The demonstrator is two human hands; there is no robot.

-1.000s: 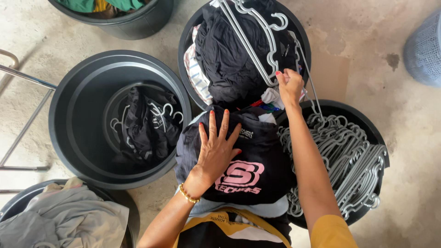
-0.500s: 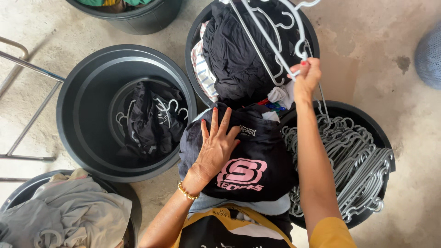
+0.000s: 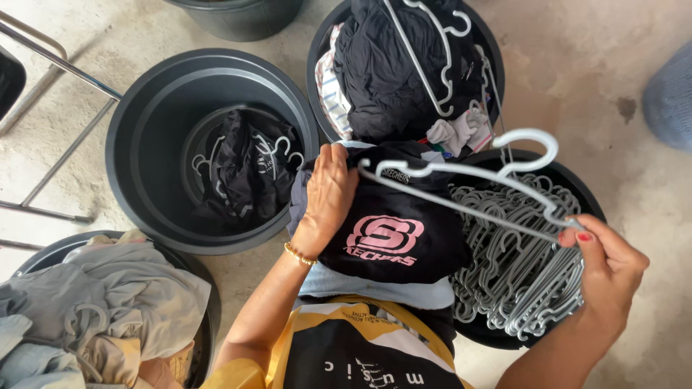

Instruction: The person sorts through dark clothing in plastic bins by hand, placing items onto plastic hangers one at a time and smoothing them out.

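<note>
1. My left hand (image 3: 328, 194) lies flat and unclenched on the upper left edge of a black garment (image 3: 393, 234) with a pink logo, piled on my lap.
2. My right hand (image 3: 609, 277) pinches one end of a grey hanger (image 3: 468, 176), which is lifted across the garment.
3. Beneath it, a black tub (image 3: 577, 194) holds a heap of hangers (image 3: 512, 274).
4. To the left, a big tub (image 3: 137, 137) holds dark clothes on hangers.

Soft even daylight, sharp focus, faint shadows.
</note>
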